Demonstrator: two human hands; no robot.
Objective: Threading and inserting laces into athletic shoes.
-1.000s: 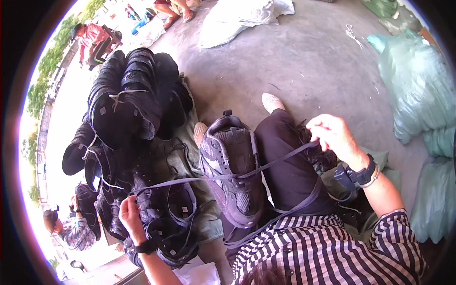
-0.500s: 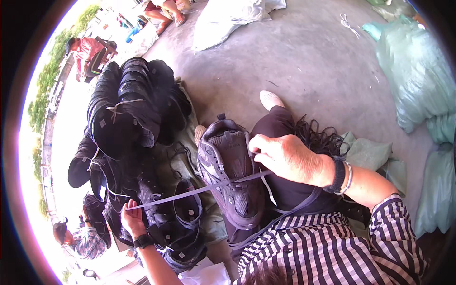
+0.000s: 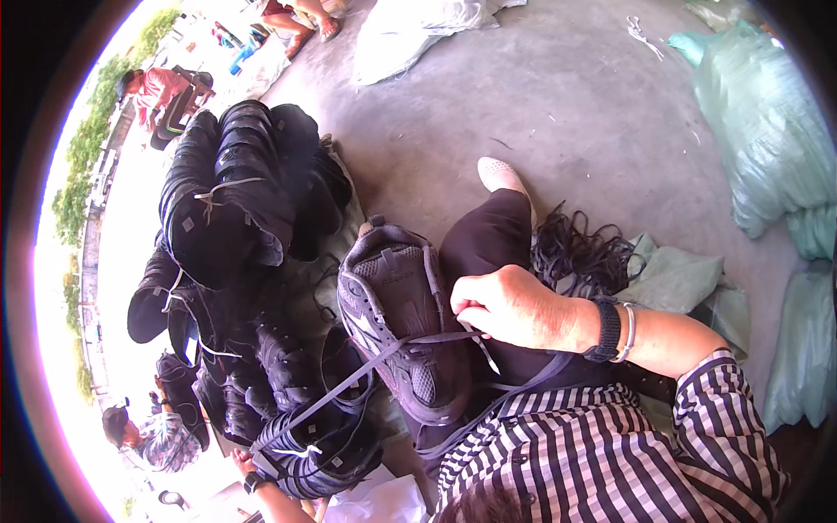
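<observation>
A dark grey sneaker (image 3: 397, 322) lies on my lap, toe toward me. My right hand (image 3: 514, 305), with a black watch and a bangle on the wrist, rests against the shoe's side and pinches a grey lace (image 3: 340, 388) at the eyelets. That lace runs taut down and left to my left hand (image 3: 247, 462), which grips its far end low at the left, partly hidden behind a bundle of black shoes (image 3: 323, 436).
A tall pile of tied black shoes (image 3: 235, 200) stands at my left. Loose black laces (image 3: 580, 253) lie by my knee on a green sack (image 3: 680, 279). Full green bags (image 3: 767, 131) line the right, a white sack (image 3: 410, 26) lies far ahead. Other people (image 3: 157, 91) are at the left.
My right hand has come in from the far right to the sneaker and now pinches the lace at the eyelets. My left hand has drawn the lace further down and left.
</observation>
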